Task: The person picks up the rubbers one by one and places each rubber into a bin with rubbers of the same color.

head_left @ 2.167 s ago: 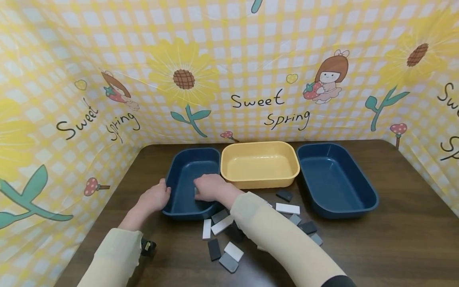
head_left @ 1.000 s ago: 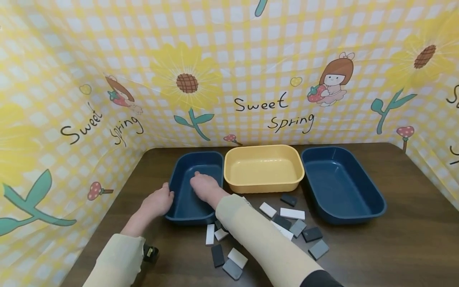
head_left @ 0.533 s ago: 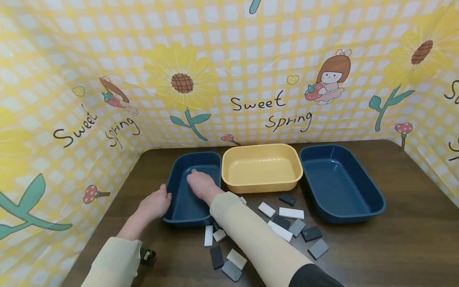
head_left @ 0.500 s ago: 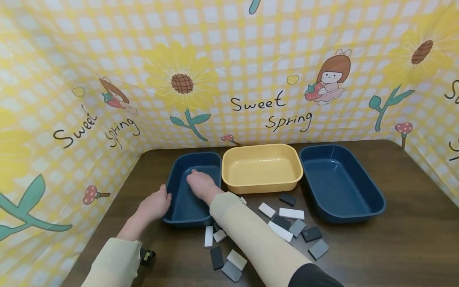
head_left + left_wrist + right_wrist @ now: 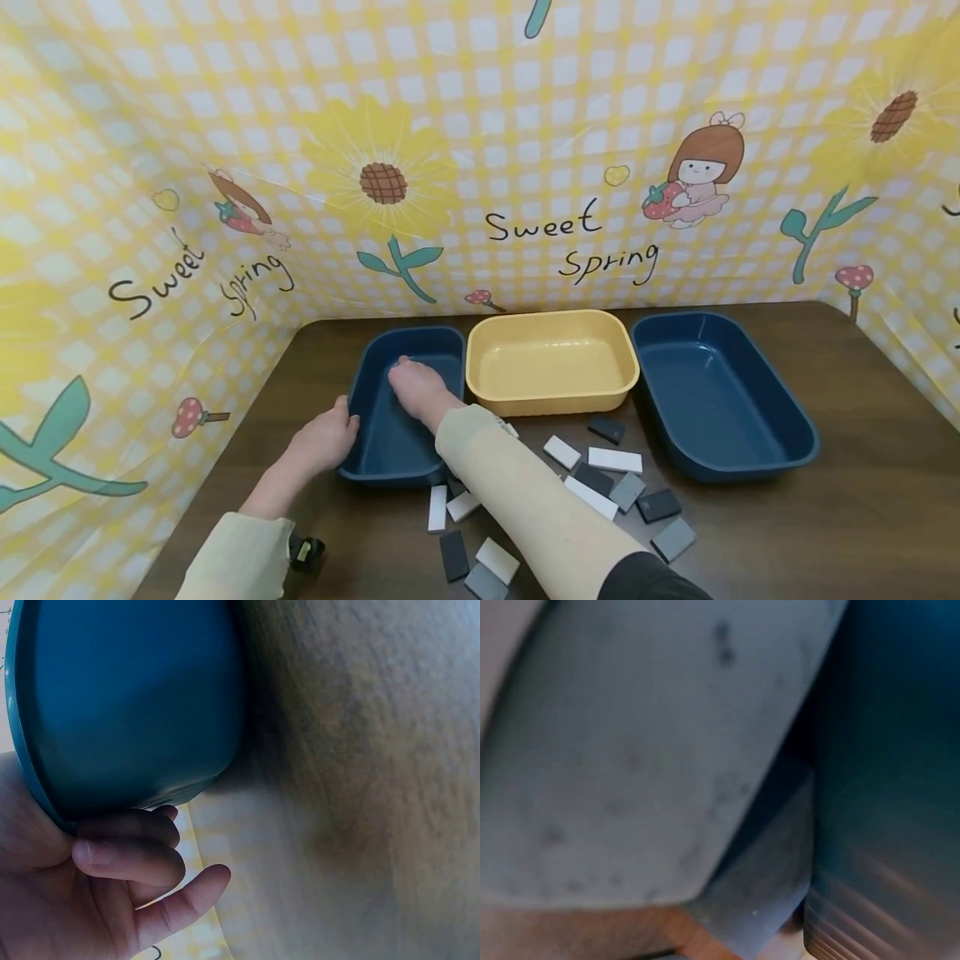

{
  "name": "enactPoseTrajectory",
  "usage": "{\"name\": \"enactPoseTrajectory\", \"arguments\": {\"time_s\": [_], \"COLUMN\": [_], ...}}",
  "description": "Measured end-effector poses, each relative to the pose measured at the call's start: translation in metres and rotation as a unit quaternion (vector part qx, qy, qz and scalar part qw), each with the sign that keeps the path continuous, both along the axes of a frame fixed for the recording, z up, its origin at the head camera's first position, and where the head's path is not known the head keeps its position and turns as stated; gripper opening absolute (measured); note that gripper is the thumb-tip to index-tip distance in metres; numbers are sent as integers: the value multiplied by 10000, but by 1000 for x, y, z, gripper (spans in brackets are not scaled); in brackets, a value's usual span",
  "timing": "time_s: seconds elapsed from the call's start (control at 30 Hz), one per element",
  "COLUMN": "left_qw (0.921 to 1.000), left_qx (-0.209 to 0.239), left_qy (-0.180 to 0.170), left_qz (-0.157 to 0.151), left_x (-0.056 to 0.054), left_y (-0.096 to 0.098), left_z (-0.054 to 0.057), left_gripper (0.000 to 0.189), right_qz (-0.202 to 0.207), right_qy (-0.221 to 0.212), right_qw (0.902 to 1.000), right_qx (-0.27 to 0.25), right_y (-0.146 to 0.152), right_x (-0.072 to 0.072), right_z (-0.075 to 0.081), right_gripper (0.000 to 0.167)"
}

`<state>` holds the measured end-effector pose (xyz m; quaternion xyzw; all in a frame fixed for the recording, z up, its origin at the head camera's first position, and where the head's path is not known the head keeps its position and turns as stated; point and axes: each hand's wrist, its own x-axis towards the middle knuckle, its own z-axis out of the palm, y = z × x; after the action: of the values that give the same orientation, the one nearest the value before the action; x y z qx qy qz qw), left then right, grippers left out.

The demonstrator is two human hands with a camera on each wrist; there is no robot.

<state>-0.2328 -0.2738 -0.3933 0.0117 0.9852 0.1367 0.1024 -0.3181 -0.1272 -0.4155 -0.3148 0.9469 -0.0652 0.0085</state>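
My left hand (image 5: 324, 437) grips the left wall of the left blue tray (image 5: 390, 450). In the left wrist view, its curled fingers (image 5: 127, 859) lie against the outer side of this blue tray (image 5: 135, 705). My right hand (image 5: 417, 389) reaches inside the same tray, low near its far half. Its fingertips point down and away, so anything between them is hidden. A close grey speckled tile (image 5: 630, 750) fills much of the right wrist view, beside the tray's blue wall (image 5: 892, 765). A second grey piece (image 5: 769, 855) shows below it.
To the right stand a yellow tray (image 5: 551, 367) and a second blue tray (image 5: 720, 400). Several white, grey and black tiles, such as a white tile (image 5: 615, 460) and a black tile (image 5: 453, 557), lie loose on the brown table (image 5: 757, 542). A checked cloth hangs behind.
About two seconds ago my right hand was nearer the tray's middle, with a grey tile at its fingers. It has since moved farther in and stayed nearly still. My left hand keeps its hold.
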Motion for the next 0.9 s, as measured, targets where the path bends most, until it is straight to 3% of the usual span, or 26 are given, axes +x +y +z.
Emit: {"name": "enactPoseTrajectory", "arguments": {"time_s": [0.27,0.47,0.63,0.9], "left_qw": [10000,9999,9998,9998], "left_qx": [56,-69,-157,-134], "left_qy": [-18,-77,-77,-105], "left_qz": [36,12,42,51], "left_x": [1,0,1,1], "left_y": [3,5,4,1], "left_z": [-1,1,4,2], "left_gripper": [47,49,50,50], "right_qz": [-182,-245,-237,178], "right_qy": [-417,-380,-336,117], "right_qw": [9975,9968,9962,9986], "right_qx": [-543,-661,-768,-480], "right_y": [3,7,12,34], "right_x": [-1,3,14,28], "right_z": [-4,-1,15,43], "right_gripper": [28,26,23,20]}}
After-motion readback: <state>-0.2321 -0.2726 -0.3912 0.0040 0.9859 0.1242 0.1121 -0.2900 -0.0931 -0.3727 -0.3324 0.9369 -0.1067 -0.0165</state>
